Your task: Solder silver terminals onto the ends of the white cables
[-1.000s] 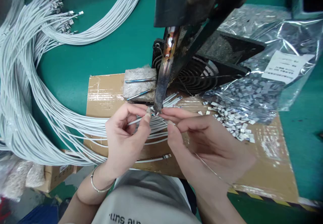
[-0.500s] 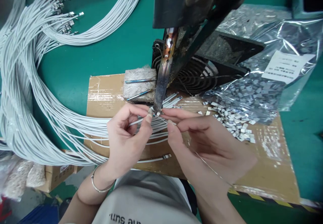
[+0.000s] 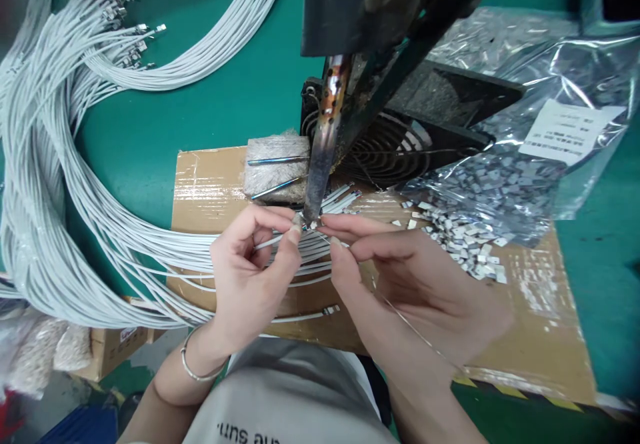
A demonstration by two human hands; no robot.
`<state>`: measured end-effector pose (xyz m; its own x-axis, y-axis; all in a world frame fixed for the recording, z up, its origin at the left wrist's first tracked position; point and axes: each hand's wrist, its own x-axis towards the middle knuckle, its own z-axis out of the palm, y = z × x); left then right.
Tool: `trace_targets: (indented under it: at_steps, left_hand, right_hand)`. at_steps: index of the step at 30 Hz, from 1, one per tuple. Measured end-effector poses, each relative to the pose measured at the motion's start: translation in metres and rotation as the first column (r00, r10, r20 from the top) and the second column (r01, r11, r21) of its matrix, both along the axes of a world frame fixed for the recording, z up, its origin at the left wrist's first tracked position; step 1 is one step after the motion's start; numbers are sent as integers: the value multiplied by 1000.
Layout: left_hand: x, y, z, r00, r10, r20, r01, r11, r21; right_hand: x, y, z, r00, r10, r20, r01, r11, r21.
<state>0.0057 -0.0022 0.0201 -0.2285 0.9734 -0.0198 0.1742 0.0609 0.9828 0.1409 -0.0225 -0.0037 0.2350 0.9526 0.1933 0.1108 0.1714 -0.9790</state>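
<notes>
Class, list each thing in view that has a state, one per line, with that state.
Left hand: pinching a white cable
Right hand: pinching a thin wire
Soldering iron: tip pointing down; heat cannot be told
Fan: running or not, cannot tell
Loose small parts: heaped on cardboard
Plastic bag: partly filled
</notes>
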Motion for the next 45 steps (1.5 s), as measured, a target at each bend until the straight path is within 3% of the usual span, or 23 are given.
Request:
trace_targets:
  at_steps: [45]
  left_hand:
    - [-3, 0, 1, 999, 0, -48, -1, 1000, -29]
  right_hand:
    - [-2, 3, -3, 1000, 0, 7, 0, 1000, 28]
